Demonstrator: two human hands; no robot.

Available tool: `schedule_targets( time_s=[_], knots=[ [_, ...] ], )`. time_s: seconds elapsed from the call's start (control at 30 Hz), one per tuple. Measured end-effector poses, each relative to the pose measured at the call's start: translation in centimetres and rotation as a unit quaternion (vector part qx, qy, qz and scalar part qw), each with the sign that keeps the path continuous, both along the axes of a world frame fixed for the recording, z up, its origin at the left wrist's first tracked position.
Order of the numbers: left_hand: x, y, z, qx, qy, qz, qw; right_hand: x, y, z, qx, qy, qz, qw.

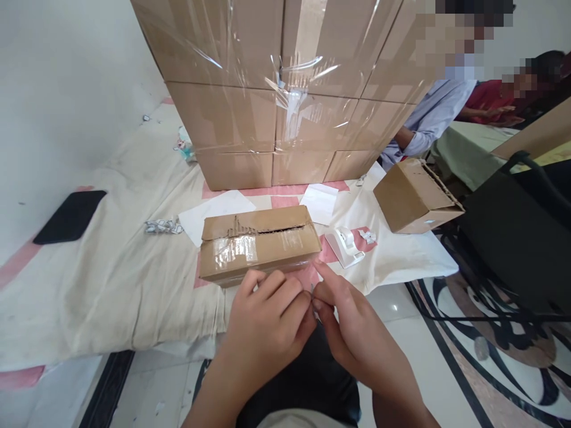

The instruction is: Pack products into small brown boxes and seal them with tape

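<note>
Close together in front of me, my left hand (272, 312) and my right hand (350, 315) meet at the fingertips. Both are closed in a pinch on something small and thin that I cannot make out. Just beyond them lies a long brown cardboard box (259, 249) with a torn slit along its top and shiny clear tape on it. To its right stands a white tape dispenser (344, 246), with a small crumpled white piece (367, 236) beside it. White paper sheets (216, 208) lie behind the box, partly hidden by it.
A tall stack of plastic-wrapped cartons (241, 119) rises at the back of the cloth-covered table (111, 279). An opened carton (414, 196) sits at the right edge, near a black chair (513, 238). At left is a dark flat pad (71, 217). Two people are beyond.
</note>
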State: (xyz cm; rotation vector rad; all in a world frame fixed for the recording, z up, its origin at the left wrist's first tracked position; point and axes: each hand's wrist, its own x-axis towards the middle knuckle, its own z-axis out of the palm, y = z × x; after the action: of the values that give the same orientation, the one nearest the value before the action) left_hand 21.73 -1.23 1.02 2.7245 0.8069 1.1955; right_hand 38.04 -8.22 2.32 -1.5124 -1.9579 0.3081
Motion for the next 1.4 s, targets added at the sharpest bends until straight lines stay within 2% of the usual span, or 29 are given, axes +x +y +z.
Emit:
schedule_targets(
  time_s=[0.1,0.27,0.63,0.87,1.17,1.4],
  knots=[
    [0.3,-0.2,-0.3,0.008,-0.016,0.019,1.000,-0.1,-0.1,0.0,-0.003,0.000,-0.004,1.000],
    [0.5,-0.3,-0.2,0.023,-0.040,0.042,0.998,-0.4,-0.2,-0.3,-0.041,0.065,-0.005,0.997],
    [-0.5,-0.3,-0.2,0.016,-0.056,0.062,0.996,-0.9,-0.3,0.1,-0.046,0.125,0.001,0.991],
    [-1.8,0.3,0.3,-0.070,-0.028,-0.032,0.997,-0.9,-0.5,0.0,-0.057,0.155,0.013,0.986],
    [-1.9,0.5,0.2,-0.064,0.006,-0.039,0.997,-0.6,-0.1,-0.2,-0.035,0.088,0.037,0.995],
    [-1.5,0.8,-0.2,-0.093,0.025,-0.060,0.994,-0.2,-0.3,-0.5,-0.051,0.096,0.033,0.994]
  ],
)
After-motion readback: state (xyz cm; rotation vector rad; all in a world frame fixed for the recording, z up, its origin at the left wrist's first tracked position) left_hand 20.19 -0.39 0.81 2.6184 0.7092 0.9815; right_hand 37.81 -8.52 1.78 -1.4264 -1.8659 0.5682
